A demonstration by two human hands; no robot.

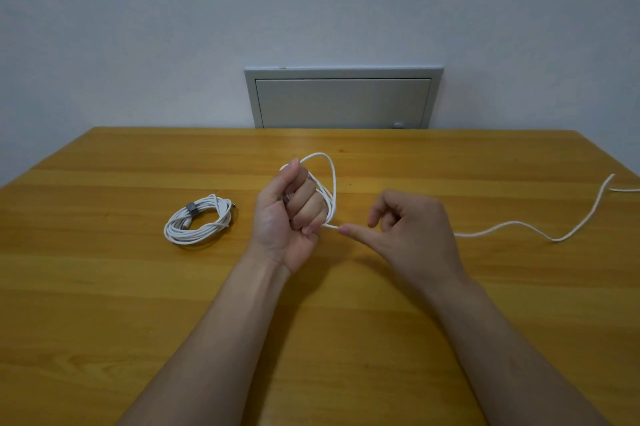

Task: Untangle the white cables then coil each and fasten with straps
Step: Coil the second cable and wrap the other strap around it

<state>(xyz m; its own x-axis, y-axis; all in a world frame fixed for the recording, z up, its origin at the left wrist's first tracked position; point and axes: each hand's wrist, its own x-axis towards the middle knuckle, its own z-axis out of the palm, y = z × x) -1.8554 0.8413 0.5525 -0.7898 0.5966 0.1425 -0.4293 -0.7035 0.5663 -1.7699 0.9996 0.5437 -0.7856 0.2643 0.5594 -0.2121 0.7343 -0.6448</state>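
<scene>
Middle of the frame: the left hand (287, 214) has its fingers curled tight round a few loops of the loose white cable (334, 183), with one loop standing up above the fist. The right hand (412, 228) is just beside it, thumb out and touching the cable, other fingers curled in. Whether they grip it, I can't tell. The slack trails across the wooden table (104, 287) to the right edge. At centre left lies a coiled cable (224, 214), with a grey strap (191, 209) round it.
</scene>
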